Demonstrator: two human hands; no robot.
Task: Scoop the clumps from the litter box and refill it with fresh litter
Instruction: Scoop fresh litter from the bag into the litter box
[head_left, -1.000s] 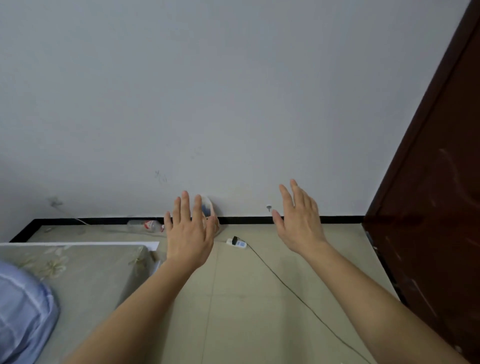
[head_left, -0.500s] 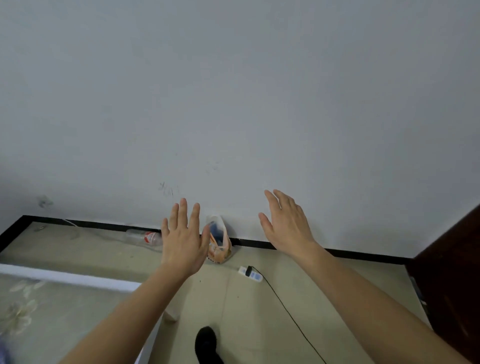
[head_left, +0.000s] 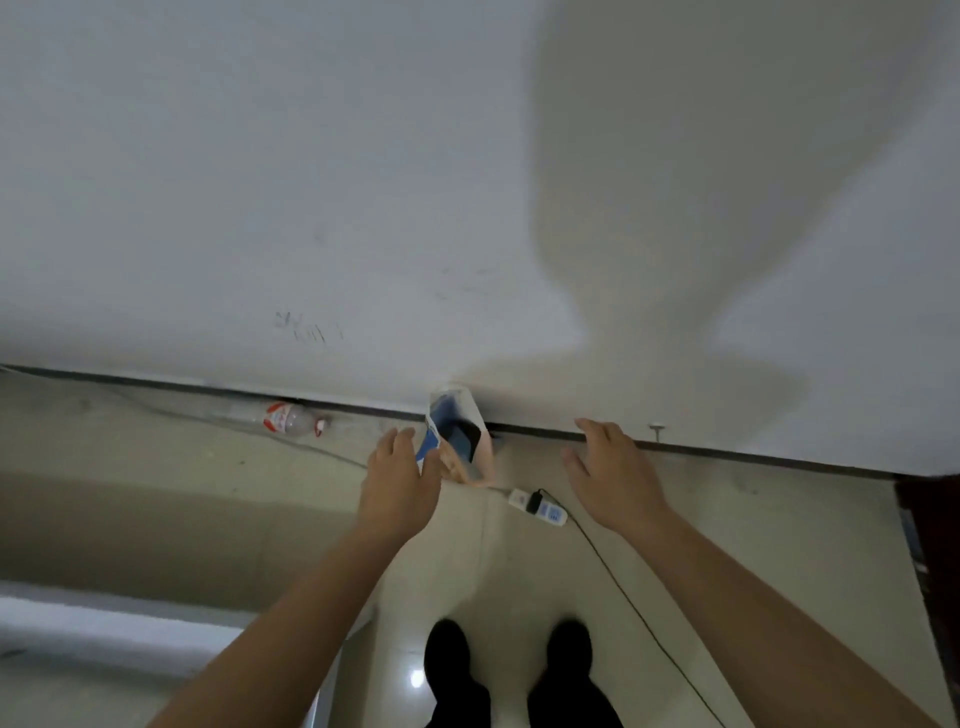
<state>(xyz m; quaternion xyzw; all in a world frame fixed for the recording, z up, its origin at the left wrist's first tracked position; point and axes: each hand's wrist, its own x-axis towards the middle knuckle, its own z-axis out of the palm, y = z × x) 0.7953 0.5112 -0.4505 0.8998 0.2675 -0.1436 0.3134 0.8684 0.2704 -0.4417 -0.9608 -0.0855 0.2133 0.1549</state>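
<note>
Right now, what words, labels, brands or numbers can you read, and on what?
Nothing reads clearly enough to quote.
bag: blue and orange print, too blurred to read.
bottle: red label, unreadable.
power strip: blue sticker, too small.
wall scribble: faint marks, illegible.

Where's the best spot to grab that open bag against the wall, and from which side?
Likely by the side edges of its open mouth, from above and in front: the bag stands upright against the wall, mouth gaping upward, so its back is blocked. The left hand is at its left edge; the right hand, apart, could take the right edge.
</note>
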